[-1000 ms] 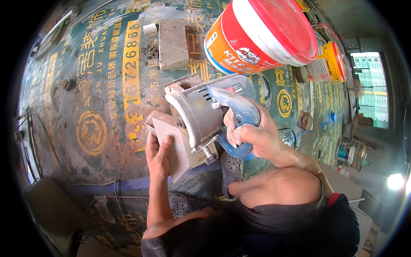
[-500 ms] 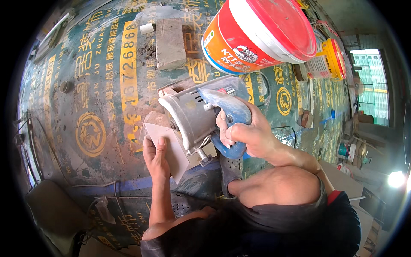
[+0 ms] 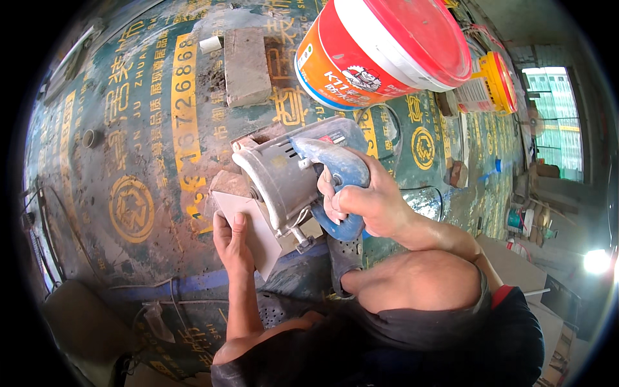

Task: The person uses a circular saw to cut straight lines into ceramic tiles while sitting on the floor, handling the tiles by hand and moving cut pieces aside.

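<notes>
A pale beige tile piece (image 3: pixel 261 238) is gripped along its left edge by my left hand (image 3: pixel 233 242), the thumb lying on its face. My right hand (image 3: pixel 371 201) wraps round the blue handle of a grey handheld tile saw (image 3: pixel 277 174). The saw lies on its side, its body slanting across the middle, with the front plate close against the tile. The saw hides where its blade meets the tile, so I cannot tell whether they touch. A broken reddish brick (image 3: pixel 231 183) shows just behind the tile.
A big red and orange bucket (image 3: pixel 380 55) with a lid stands beyond the saw. Further right is a yellow bucket (image 3: pixel 487 87). A dusty block (image 3: pixel 247 68) lies on the printed green floor sheeting (image 3: pixel 129 161). A black cable (image 3: pixel 442 201) curves right of my right hand.
The whole view has shifted slightly, so the buckets and floor sit a little further left. My hands, the saw and the tile keep nearly the same places relative to each other.
</notes>
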Demonstrator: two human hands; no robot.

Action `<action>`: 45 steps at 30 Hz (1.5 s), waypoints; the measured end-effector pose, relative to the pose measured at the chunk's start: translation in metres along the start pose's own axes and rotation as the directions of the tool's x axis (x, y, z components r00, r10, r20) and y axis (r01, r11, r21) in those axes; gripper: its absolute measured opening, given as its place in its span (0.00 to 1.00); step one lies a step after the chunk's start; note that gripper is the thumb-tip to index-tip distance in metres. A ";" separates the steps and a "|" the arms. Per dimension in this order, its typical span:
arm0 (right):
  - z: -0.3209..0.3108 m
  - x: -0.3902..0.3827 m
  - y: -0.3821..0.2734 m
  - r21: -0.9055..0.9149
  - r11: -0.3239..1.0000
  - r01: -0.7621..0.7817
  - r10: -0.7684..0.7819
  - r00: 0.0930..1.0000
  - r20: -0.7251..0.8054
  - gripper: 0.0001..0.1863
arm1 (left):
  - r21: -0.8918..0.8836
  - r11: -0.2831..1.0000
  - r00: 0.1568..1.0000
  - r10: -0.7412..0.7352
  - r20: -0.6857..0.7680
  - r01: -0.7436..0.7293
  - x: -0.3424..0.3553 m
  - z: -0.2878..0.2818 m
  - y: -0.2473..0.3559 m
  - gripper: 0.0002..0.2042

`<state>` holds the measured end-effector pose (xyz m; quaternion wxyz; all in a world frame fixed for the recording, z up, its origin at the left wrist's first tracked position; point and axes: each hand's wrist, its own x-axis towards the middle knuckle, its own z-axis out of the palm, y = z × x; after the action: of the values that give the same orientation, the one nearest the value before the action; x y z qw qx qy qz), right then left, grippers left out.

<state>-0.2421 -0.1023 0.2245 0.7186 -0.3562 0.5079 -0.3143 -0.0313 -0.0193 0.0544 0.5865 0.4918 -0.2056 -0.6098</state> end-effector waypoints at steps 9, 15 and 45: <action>0.001 0.003 0.002 0.074 0.997 -0.013 0.011 1.000 0.029 0.25 | -0.026 1.000 1.000 -0.016 -0.025 0.016 -0.002 -0.001 0.000 0.12; 0.005 0.002 -0.002 0.127 0.989 -0.070 0.075 0.997 -0.035 0.25 | -0.046 0.999 0.998 0.007 -0.057 -0.009 0.001 -0.003 0.006 0.12; 0.006 0.000 0.009 0.126 0.974 -0.188 0.180 0.981 0.070 0.22 | 0.033 0.996 0.981 0.084 -0.175 -0.079 0.029 -0.008 0.008 0.08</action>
<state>-0.2351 -0.0959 0.2184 0.7810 -0.2684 0.4958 -0.2686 -0.0155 -0.0451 0.0472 0.6205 0.5427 -0.1809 -0.5365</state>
